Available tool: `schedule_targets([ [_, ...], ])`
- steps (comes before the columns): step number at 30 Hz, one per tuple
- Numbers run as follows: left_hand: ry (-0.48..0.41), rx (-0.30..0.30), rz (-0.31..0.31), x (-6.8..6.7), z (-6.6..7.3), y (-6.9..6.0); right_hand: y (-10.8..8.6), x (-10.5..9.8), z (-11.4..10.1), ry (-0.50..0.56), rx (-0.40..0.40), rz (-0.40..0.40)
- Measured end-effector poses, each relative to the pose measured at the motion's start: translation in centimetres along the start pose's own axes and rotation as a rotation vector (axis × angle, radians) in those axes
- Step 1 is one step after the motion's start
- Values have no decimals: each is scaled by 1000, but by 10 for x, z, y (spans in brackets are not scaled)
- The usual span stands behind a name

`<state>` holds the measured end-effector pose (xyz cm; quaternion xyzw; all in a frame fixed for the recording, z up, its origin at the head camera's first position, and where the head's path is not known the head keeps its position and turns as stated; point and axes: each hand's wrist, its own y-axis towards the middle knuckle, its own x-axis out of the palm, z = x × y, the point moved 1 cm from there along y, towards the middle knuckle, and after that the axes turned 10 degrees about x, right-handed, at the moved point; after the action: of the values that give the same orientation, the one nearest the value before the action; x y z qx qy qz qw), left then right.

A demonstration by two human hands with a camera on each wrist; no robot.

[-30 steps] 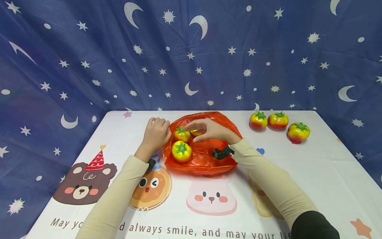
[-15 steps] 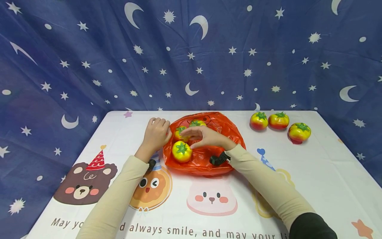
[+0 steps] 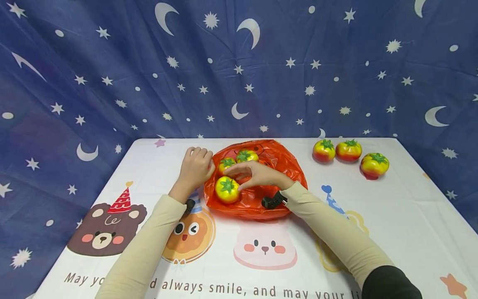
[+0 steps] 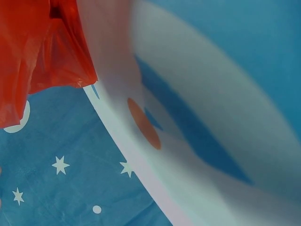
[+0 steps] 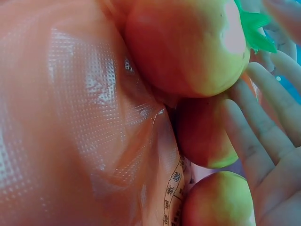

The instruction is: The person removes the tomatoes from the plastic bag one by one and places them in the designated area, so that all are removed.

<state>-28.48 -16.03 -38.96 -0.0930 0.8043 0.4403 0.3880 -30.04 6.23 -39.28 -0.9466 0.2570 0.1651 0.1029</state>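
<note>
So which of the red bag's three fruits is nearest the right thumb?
The front fruit, beside the thumb of the right hand; the other two lie farther back.

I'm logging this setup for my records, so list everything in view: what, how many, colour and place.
Red plastic bag: 1, red, centre of the cloth
Tomatoes at the bag: 3, yellow-red with green tops, its left part
Tomatoes on the cloth: 3, yellow-red with green tops, far right
Printed cloth: 1, white, beneath the bag
Backdrop: 1, blue with white moons and stars, behind
Bear print: 1, brown, left
Round face print: 1, orange, right of the bear
Rabbit-like print: 1, pink, nearer than the bag
Half-hidden print: 1, yellow, under the right sleeve
Lettering: 1 line, dark, near edge
Sleeves: 2, cream, both forearms
Wrist straps: 2, black, one per wrist
Left hand: 1, bare, curled at the bag's left edge
Right hand: 1, bare, over the bag
</note>
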Motion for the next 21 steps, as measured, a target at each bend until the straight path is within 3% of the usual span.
schedule_targets([
  [12,8,1,-4,1,0,-1,-3,-2,0,-122,-5,39],
  [21,13,9,14,2,0,0,-9,-4,1,-148,52,68],
])
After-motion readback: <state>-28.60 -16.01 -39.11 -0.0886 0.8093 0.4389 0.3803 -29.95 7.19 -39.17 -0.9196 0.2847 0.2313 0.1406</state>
